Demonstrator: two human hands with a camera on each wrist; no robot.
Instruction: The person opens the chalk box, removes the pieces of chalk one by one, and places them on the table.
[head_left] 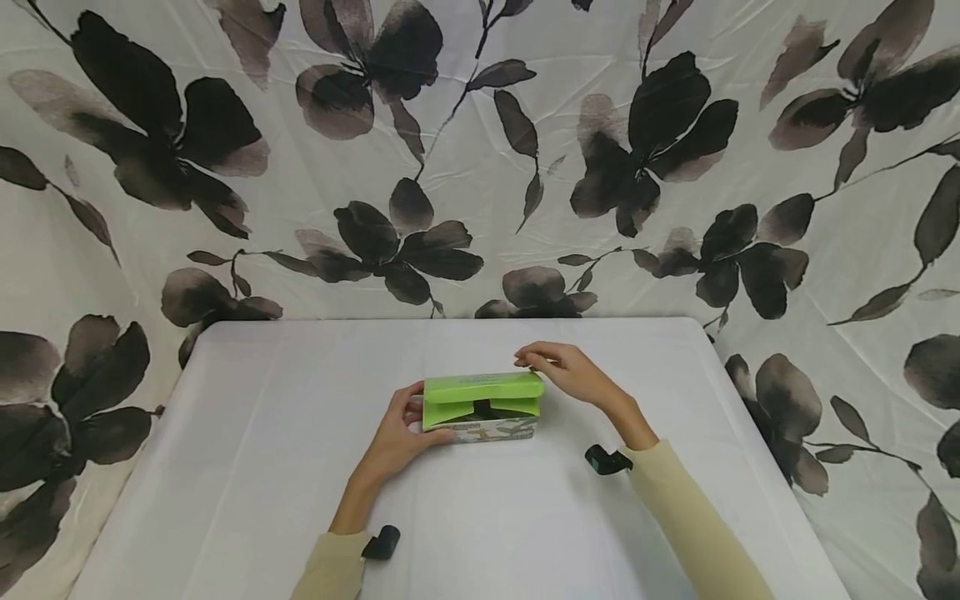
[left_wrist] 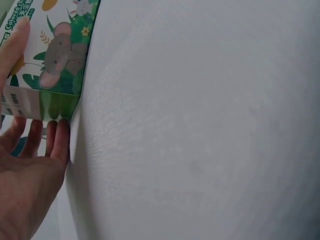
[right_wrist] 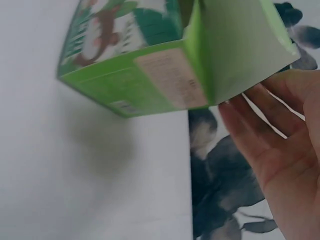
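Observation:
A green cardboard box (head_left: 480, 410) with animal pictures stands on the white table, its lid (head_left: 483, 385) partly raised and a dark gap below it at the front. My left hand (head_left: 397, 437) holds the box's left end, thumb along the front. In the left wrist view, that hand's fingers (left_wrist: 61, 140) touch the end panel, and an elephant shows on the printed box (left_wrist: 60, 60). At the lid's back right corner is my right hand (head_left: 573, 372). Seen from the right wrist, its fairly straight fingers (right_wrist: 255, 117) touch the edge of the raised lid (right_wrist: 245, 50).
The white-covered table (head_left: 262, 458) spreads around the box, with its far edge a short way behind it. A cloth with dark flowers (head_left: 465, 167) hangs behind and at both sides. Small dark cameras (head_left: 382, 543) sit at the wrists.

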